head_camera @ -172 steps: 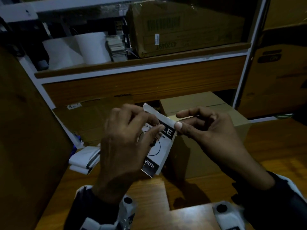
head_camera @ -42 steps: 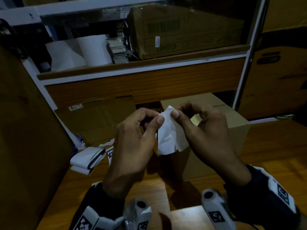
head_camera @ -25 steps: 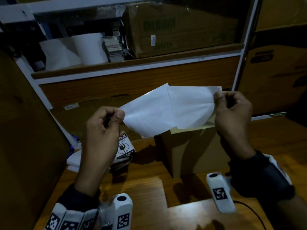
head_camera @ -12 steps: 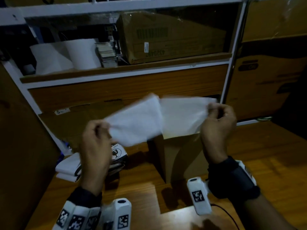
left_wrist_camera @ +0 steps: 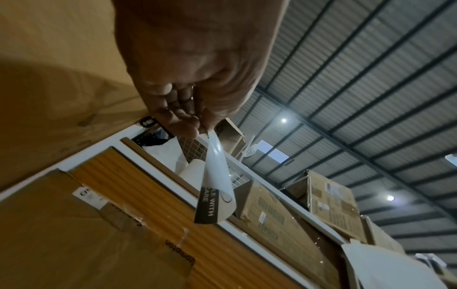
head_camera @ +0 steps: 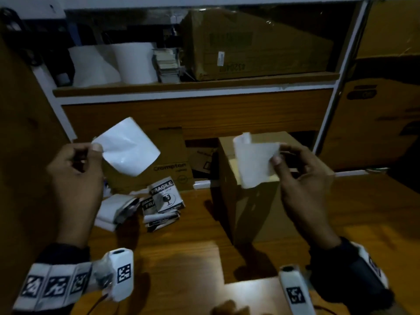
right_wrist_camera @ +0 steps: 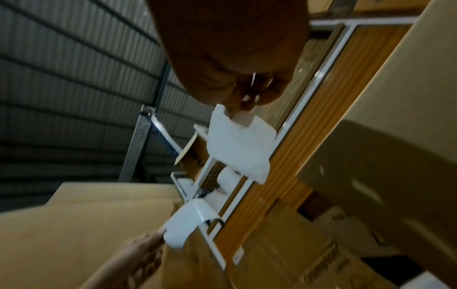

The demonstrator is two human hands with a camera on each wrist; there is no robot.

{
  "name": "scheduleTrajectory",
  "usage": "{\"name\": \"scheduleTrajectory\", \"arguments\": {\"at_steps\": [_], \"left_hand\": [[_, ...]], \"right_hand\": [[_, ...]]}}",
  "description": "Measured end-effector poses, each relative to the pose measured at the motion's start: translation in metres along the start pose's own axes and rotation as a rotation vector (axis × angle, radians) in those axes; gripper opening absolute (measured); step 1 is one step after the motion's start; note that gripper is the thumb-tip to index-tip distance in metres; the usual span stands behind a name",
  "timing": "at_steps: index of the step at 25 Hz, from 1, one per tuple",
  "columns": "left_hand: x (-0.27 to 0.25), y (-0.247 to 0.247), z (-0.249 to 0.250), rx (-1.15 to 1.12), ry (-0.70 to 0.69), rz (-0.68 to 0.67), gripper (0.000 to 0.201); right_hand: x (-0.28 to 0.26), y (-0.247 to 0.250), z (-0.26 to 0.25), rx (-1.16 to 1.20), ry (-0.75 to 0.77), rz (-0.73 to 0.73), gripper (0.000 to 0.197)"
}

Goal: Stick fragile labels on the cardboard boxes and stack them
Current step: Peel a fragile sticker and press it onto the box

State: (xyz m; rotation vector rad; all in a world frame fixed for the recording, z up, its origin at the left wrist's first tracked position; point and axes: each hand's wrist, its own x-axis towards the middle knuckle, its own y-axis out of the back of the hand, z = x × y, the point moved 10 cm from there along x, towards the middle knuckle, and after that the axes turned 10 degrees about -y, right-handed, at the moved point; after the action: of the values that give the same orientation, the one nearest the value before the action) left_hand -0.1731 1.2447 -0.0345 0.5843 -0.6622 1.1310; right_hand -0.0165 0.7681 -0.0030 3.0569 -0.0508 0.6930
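Hands [head_camera: 75,178] [head_camera: 302,178] apart, pinching label [head_camera: 129,147], backing [head_camera: 254,162] corners.

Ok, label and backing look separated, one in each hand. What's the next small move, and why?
Probably carry the peeled label in the left hand across to the cardboard box on the table and press it on. The right hand pinches only the blank backing sheet, and the box's visible faces are bare.
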Motion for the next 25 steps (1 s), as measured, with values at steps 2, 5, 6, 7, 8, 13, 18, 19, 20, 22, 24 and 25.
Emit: {"name": "scheduleTrajectory", "arguments": {"at_steps": [2,5,6,7,8,13,18,19,20,22,24,25], "left_hand": [[-0.018,0.006,0.095,-0.057,0.017,-0.046,0.027],[-0.020,0.057,0.106,0.064,-0.068,0.056,0.018],[-0.019,0.069,0.104,0.115,-0.055,0.087,0.016],[-0.018,0.084,0.102,0.158,-0.055,0.099,0.016],[-0.018,0.099,0.104,0.178,-0.057,0.128,0.016],[-0.034,0.157,0.070,0.247,0.067,0.180,0.014],[-0.055,0.187,0.055,0.282,0.106,0.162,0.011],[-0.059,0.187,0.056,0.288,0.108,0.150,0.012],[-0.063,0.190,0.055,0.291,0.112,0.143,0.013],[-0.072,0.191,0.055,0.314,0.124,0.129,0.015],[-0.082,0.192,0.057,0.332,0.145,0.123,0.015],[-0.089,0.194,0.059,0.333,0.157,0.131,0.015]], "right_hand": [[-0.024,-0.044,0.003,-0.045,-0.017,-0.224,0.016],[-0.081,-0.111,0.034,-0.142,-0.047,-0.512,0.010],[-0.098,-0.129,0.045,-0.165,-0.063,-0.583,0.010],[-0.117,-0.151,0.056,-0.191,-0.063,-0.668,0.011],[-0.136,-0.173,0.061,-0.233,-0.026,-0.752,0.013],[-0.210,-0.265,0.087,-0.230,0.071,-1.017,0.011],[-0.233,-0.312,0.112,-0.069,-0.251,-1.033,0.024],[-0.237,-0.317,0.119,-0.041,-0.301,-1.041,0.024],[-0.243,-0.322,0.123,-0.037,-0.316,-1.059,0.023],[-0.255,-0.331,0.126,-0.065,-0.298,-1.112,0.019],[-0.270,-0.337,0.126,-0.086,-0.314,-1.181,0.025],[-0.279,-0.337,0.124,-0.083,-0.326,-1.225,0.027]]}}
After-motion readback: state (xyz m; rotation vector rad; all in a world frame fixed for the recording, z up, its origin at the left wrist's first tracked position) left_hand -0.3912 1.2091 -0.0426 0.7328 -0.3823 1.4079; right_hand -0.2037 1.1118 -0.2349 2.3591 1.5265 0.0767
